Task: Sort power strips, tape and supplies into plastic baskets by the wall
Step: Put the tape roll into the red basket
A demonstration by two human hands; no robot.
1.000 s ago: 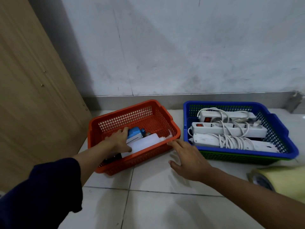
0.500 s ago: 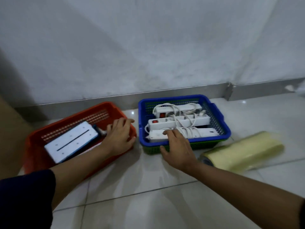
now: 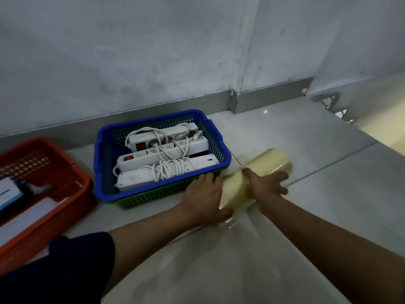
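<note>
1. The wide roll of yellowish tape (image 3: 258,172) is lying on its side on the tiled floor (image 3: 328,194), just beside the blue basket's (image 3: 163,186) right front corner.
2. Both grips are closing on it: the left hand (image 3: 205,195) is cupping the near end, and the right hand (image 3: 266,185) is spreading over the middle.
3. It is looking glossy and probably slippery, stiff, and fairly heavy; supporting both ends is seeming wise, since it could roll.
4. Three corded power strips (image 3: 162,159) are filling the blue basket; the orange basket (image 3: 41,194) is sitting left, along the wall.

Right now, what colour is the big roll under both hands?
Pale translucent yellow roll, seen in the head view.
</note>
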